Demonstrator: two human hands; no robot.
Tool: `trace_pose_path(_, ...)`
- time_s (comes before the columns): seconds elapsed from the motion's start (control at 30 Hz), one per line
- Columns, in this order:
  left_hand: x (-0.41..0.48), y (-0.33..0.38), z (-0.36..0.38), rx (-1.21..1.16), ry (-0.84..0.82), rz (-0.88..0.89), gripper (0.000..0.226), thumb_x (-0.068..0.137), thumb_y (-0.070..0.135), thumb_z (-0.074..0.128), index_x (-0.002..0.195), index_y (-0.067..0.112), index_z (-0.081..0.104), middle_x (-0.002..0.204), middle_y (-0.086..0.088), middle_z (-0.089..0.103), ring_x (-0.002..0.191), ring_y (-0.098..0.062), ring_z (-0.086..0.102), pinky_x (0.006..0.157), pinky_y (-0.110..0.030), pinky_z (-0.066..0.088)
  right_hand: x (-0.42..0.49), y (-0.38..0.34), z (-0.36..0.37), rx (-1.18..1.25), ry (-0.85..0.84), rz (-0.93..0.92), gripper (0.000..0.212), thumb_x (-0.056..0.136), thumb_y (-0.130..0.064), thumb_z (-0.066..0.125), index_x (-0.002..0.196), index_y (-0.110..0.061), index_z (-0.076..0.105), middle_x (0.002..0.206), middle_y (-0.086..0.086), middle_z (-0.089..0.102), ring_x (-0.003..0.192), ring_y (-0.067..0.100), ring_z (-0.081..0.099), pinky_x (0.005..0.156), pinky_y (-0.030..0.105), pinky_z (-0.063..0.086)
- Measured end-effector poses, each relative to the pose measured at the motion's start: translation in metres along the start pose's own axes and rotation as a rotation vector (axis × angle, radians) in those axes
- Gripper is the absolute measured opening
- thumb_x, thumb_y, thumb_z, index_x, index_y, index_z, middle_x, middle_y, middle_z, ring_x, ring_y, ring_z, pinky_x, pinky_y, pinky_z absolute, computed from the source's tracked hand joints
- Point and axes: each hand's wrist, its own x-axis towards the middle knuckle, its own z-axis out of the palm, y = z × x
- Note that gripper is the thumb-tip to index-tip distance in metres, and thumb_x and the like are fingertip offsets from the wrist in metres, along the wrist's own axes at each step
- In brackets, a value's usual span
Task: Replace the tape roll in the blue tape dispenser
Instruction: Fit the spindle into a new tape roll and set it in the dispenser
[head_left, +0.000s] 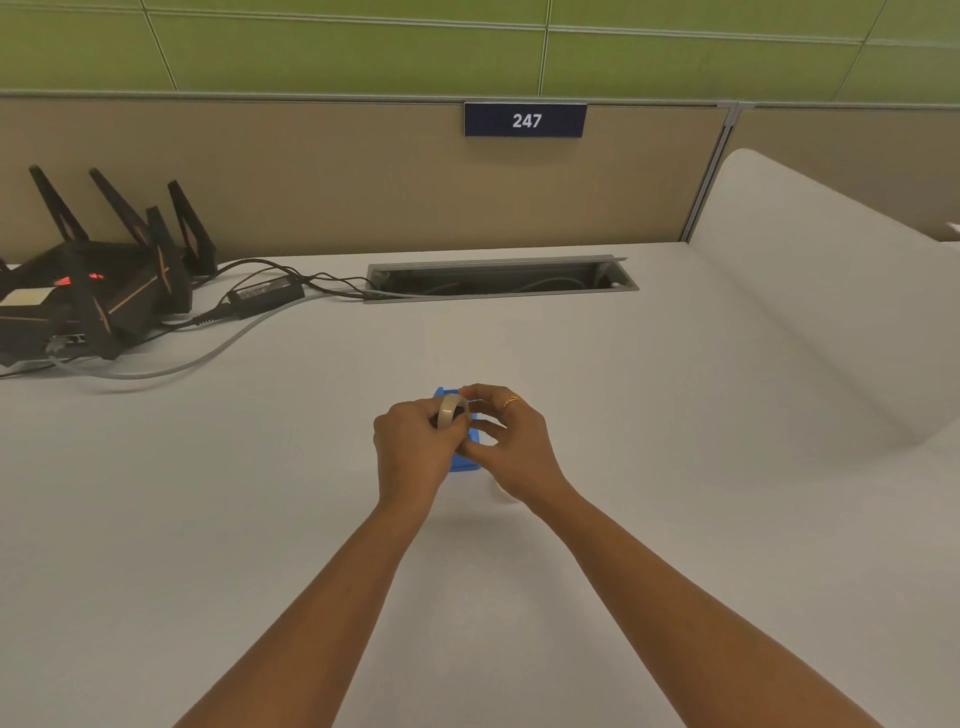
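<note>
Far left of the blue tape dispenser (464, 460), at the back of the white desk (623, 415), sits a black router (98, 280) with upright antennas; its power adapter (266, 295) lies just right of it, cables running to the open cable tray (501, 279) behind the dispenser.

My left hand (415, 447) is closed on the tape roll (452, 411), thumb and fingers pinching its rim. The roll stands on edge above the dispenser, its open centre facing right and slightly toward me, so its axis runs roughly left to right.

The dispenser rests on the desk directly beneath both hands, largely covered. Only its far tip and near end show, which puts its long axis running away from me. Which end carries the cutter I cannot tell.

My right hand (511, 441), with a ring (511, 400) on one finger, is curled at the roll's right side, fingertips touching it. Whether it grips the dispenser underneath I cannot tell.
</note>
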Motion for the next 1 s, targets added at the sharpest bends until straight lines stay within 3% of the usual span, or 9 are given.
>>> trace_pose_path(0.13,0.000,0.000,0.000,0.004,0.007,0.007,0.010,0.077,0.015,0.067,0.085,0.012,0.072,0.071,-0.011,0.070,0.062,-0.020,0.060,0.059,-0.022,0.046,0.001,0.002,0.001,0.015,0.000,-0.007,0.046,0.069,-0.006,0.075,0.111,-0.011,0.057,0.111,0.007,0.063,0.097,0.014,0.059,0.085,0.017,0.049)
trace_pose_path(0.33,0.001,0.000,0.002,0.025,0.002,0.022,0.008,0.077,0.017,0.067,0.080,0.011,0.072,0.070,-0.014,0.070,0.065,-0.027,0.064,0.066,-0.037,0.052,0.001,0.006,0.000,0.053,0.000,0.005,0.045,0.070,-0.006,0.074,0.111,-0.013,0.057,0.107,0.001,0.062,0.099,0.013,0.059,0.080,0.010,0.048)
trace_pose_path(0.57,-0.001,-0.002,0.004,0.030,-0.015,0.026,0.011,0.076,0.019,0.069,0.083,0.011,0.072,0.068,-0.012,0.069,0.063,-0.024,0.062,0.063,-0.030,0.050,0.000,0.011,0.000,0.068,-0.005,0.036,0.047,0.070,-0.005,0.073,0.114,-0.011,0.055,0.110,0.002,0.062,0.099,0.011,0.058,0.076,0.001,0.046)
trace_pose_path(0.7,0.000,-0.003,0.002,-0.043,-0.037,0.014,0.017,0.074,0.031,0.070,0.084,0.016,0.072,0.069,-0.008,0.070,0.064,-0.019,0.062,0.066,-0.028,0.048,0.000,0.009,-0.004,0.113,-0.021,0.056,0.047,0.071,-0.006,0.074,0.114,-0.011,0.055,0.114,0.005,0.063,0.104,0.014,0.060,0.086,0.013,0.049)
trace_pose_path(0.8,0.002,-0.004,-0.001,-0.228,-0.055,-0.113,0.022,0.076,0.044,0.063,0.080,0.025,0.072,0.068,0.004,0.069,0.068,-0.005,0.063,0.069,-0.019,0.048,0.002,0.006,-0.009,0.206,-0.070,0.108,0.046,0.072,-0.006,0.074,0.113,-0.014,0.054,0.117,0.003,0.062,0.108,0.015,0.060,0.092,0.023,0.050)
trace_pose_path(0.9,0.008,-0.009,-0.005,-0.416,-0.055,-0.335,0.026,0.080,0.043,0.058,0.082,0.019,0.067,0.087,-0.007,0.070,0.084,-0.020,0.067,0.081,-0.032,0.053,0.004,0.004,-0.013,0.273,-0.106,0.146,0.051,0.074,-0.005,0.072,0.119,-0.016,0.051,0.123,0.004,0.058,0.111,0.016,0.058,0.097,0.028,0.048)
trace_pose_path(1.0,0.012,-0.012,-0.010,-0.533,-0.136,-0.451,0.026,0.082,0.033,0.061,0.094,0.010,0.064,0.099,-0.011,0.067,0.090,-0.023,0.066,0.077,-0.028,0.053,0.004,0.004,-0.016,0.301,-0.148,0.164,0.050,0.075,-0.004,0.070,0.120,-0.018,0.051,0.124,0.006,0.059,0.112,0.017,0.059,0.099,0.031,0.047)
